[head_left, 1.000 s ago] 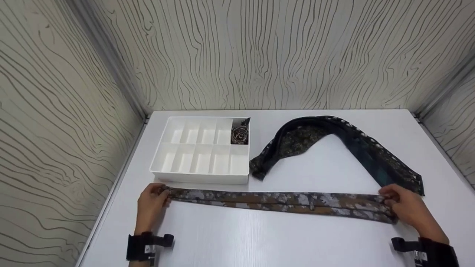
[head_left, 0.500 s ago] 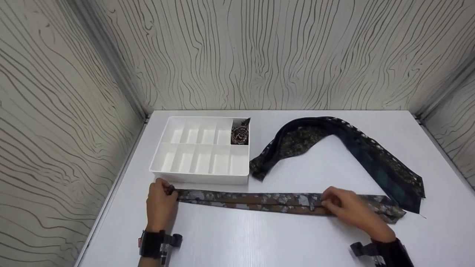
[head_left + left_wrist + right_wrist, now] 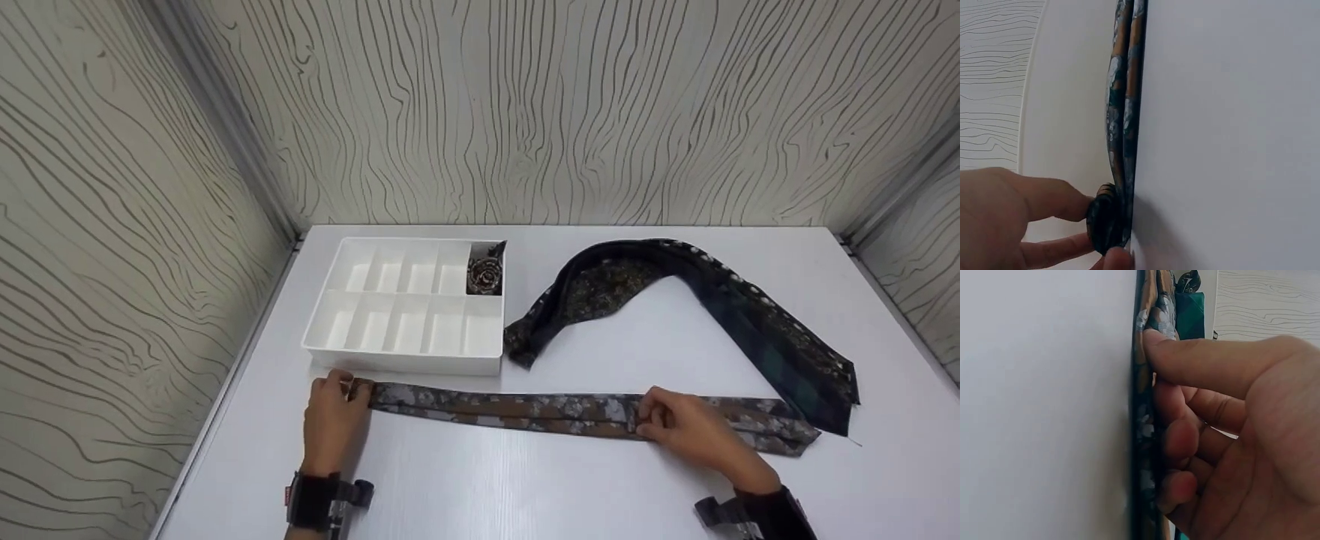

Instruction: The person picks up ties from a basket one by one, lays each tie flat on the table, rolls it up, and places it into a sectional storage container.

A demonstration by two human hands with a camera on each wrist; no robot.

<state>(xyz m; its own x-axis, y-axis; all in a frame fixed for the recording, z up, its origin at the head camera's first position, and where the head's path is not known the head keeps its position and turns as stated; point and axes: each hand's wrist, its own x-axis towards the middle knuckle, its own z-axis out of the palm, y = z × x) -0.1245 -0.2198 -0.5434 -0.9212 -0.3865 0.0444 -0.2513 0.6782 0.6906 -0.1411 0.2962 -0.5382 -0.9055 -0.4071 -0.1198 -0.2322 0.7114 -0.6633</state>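
Note:
A floral necktie (image 3: 510,410) in brown, grey and dark tones lies stretched across the white table, back side up, narrow end at the left. My left hand (image 3: 330,424) holds that end, which is wound into a small roll (image 3: 1105,219) standing on edge between thumb and fingers in the left wrist view. My right hand (image 3: 694,435) pinches the tie near its keeper loop, thumb against the near edge; the right wrist view shows the thumb (image 3: 1202,363) on the fabric. The wide tip extends to the right beyond this hand.
Behind the left hand stands a white divided box (image 3: 405,363). Its back right compartment holds a rolled tie (image 3: 485,274). A dark green and black tie (image 3: 780,345) lies in an arch at the back right, its wide end overlapping the floral tie's tip. Patterned walls (image 3: 517,112) enclose the table.
My right hand has let go near the wide tip, moved left along the tie and pinched it near the loop. My left hand has shifted slightly right, rolling up the narrow end.

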